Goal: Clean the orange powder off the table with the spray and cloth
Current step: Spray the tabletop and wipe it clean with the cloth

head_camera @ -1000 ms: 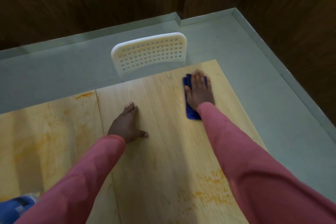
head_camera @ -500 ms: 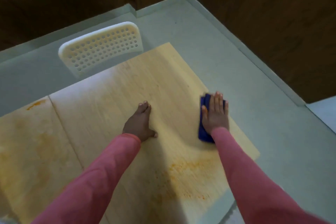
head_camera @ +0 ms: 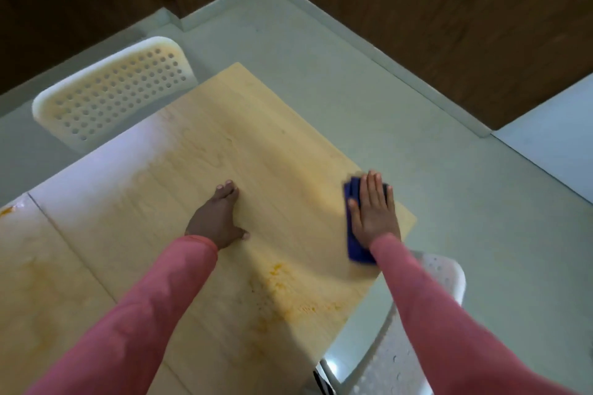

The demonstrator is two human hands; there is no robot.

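Pale wooden table point(head_camera: 199, 151) fills the view, with orange powder point(head_camera: 282, 292) smeared near its front edge. The blue cloth point(head_camera: 353, 234) lies by the right edge, long axis running away from the person, pressed flat under the right hand point(head_camera: 373, 212) with fingers together. The left hand point(head_camera: 218, 218) rests flat, fingers together. Since half a second ago the cloth has slid closer to the right corner.
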